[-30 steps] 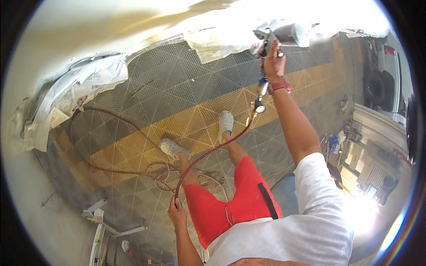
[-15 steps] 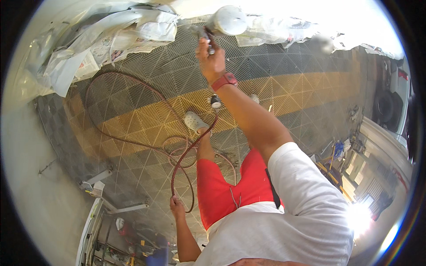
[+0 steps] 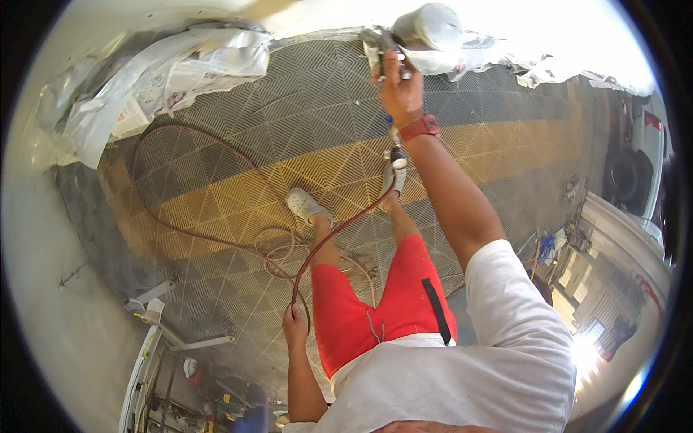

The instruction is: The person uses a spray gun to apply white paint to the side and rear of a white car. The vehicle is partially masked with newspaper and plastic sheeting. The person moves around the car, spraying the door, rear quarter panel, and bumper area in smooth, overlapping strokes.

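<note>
My right hand (image 3: pixel 401 92) is closed on a spray gun (image 3: pixel 379 50) with a round grey cup (image 3: pixel 426 29), held up beside a bright white surface (image 3: pixel 310 13) along the top. Paper and plastic sheeting (image 3: pixel 180 72) cover that surface's lower edge. Below the gun, a fitting with a gauge (image 3: pixel 398 160) joins a dark red hose (image 3: pixel 338 232). My left hand (image 3: pixel 294 326), lower down near my red shorts, is closed on the hose.
A tiled grey and yellow floor (image 3: pixel 491 151) carries loops of hose around my clog-shod feet. A vehicle (image 3: pixel 642 173) stands at the far right. White metal arms (image 3: pixel 206 342) and assorted clutter (image 3: pixel 238 404) lie at the lower left, more clutter (image 3: pixel 548 245) at the right.
My right hand and spray gun swung left half a second ago and have since moved partway back right. My left hand stays on the hose, slightly shifted. The view has shifted along the sheeting.
</note>
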A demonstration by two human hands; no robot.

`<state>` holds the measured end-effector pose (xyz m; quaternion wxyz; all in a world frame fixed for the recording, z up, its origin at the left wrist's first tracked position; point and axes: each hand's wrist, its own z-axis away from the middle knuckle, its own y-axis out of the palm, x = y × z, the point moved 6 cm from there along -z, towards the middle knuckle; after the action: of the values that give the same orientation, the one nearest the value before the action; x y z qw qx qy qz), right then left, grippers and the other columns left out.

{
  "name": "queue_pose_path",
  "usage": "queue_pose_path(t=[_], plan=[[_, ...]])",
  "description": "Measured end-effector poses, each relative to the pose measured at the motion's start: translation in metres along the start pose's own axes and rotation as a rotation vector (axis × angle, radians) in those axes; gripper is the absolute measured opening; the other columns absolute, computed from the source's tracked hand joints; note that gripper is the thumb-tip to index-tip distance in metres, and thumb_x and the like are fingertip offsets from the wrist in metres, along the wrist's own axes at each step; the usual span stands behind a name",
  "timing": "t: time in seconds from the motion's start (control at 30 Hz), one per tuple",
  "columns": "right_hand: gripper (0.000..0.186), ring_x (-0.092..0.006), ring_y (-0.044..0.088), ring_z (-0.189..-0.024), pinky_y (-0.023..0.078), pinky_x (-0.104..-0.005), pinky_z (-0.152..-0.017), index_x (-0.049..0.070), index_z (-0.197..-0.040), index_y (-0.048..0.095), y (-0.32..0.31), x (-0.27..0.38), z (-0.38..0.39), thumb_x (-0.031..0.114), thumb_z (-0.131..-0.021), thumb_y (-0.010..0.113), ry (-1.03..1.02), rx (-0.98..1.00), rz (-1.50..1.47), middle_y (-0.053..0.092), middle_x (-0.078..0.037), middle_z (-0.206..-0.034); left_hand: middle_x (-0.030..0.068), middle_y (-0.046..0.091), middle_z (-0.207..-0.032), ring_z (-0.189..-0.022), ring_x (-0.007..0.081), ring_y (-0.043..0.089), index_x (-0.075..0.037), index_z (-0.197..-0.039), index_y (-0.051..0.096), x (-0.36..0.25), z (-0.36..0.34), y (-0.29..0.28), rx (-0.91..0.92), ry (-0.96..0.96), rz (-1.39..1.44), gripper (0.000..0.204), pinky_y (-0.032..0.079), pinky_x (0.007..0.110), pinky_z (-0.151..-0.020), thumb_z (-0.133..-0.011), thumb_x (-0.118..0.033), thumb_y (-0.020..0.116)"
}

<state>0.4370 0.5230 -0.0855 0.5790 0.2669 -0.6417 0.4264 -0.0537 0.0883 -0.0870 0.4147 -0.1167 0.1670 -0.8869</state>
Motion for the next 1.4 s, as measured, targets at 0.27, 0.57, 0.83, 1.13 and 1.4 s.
queue_pose_path(t=[0.27,0.57,0.83,1.13,1.4], plan=[[0.06,-0.0084,0.057,-0.061,0.043,-0.0256,-0.053,-0.003,-0.104,0.068,-0.215,-0.038,-0.042,0.055,-0.106,0.053,0.054,-0.141,0.06,0.066,-0.002,-0.071,0.0245,0.068,-0.129,-0.119,0.0452,0.064,-0.006,-0.142,0.059,-0.134,0.046,0.058,-0.023,0.307,-0.145,0.047,0.05,0.051,-0.098,-0.111,-0.038,0.042],[0.072,-0.0106,0.062,-0.058,0.046,-0.0242,-0.046,-0.001,-0.107,0.067,-0.385,-0.063,-0.102,0.068,-0.102,0.047,0.131,-0.263,0.099,0.068,-0.004,-0.077,0.0264,0.069,-0.125,-0.117,0.0464,0.064,-0.006,-0.139,0.062,-0.218,0.079,0.128,-0.029,0.505,-0.193,0.047,0.05,0.05,-0.098,-0.11,-0.038,0.046],[0.078,-0.0136,0.061,-0.049,0.046,-0.0257,-0.044,-0.002,-0.102,0.067,-0.485,-0.073,-0.159,0.068,-0.105,0.034,0.248,-0.53,0.257,0.072,-0.01,-0.072,0.0286,0.069,-0.121,-0.115,0.0452,0.065,-0.005,-0.138,0.063,-0.247,0.097,0.149,-0.042,0.469,-0.179,0.046,0.051,0.049,-0.095,-0.11,-0.038,0.047],[0.079,-0.0119,0.06,-0.045,0.044,-0.0248,-0.038,-0.005,-0.106,0.062,-0.445,-0.101,-0.155,0.069,-0.104,0.035,0.241,-0.808,-0.011,0.07,-0.011,-0.067,0.0246,0.072,-0.109,-0.1,0.0432,0.069,-0.004,-0.141,0.059,-0.251,0.094,0.115,-0.144,0.394,-0.026,0.043,0.051,0.049,-0.084,-0.11,-0.032,0.047],[0.074,-0.0131,0.065,-0.06,0.047,-0.0256,-0.045,0.002,-0.101,0.063,-0.267,-0.054,-0.09,0.071,-0.103,0.038,0.027,-0.284,-0.088,0.068,-0.007,-0.077,0.0223,0.072,-0.113,-0.105,0.0434,0.068,-0.004,-0.136,0.061,-0.14,0.055,0.08,-0.117,0.311,-0.042,0.04,0.05,0.051,-0.087,-0.11,-0.029,0.046]])
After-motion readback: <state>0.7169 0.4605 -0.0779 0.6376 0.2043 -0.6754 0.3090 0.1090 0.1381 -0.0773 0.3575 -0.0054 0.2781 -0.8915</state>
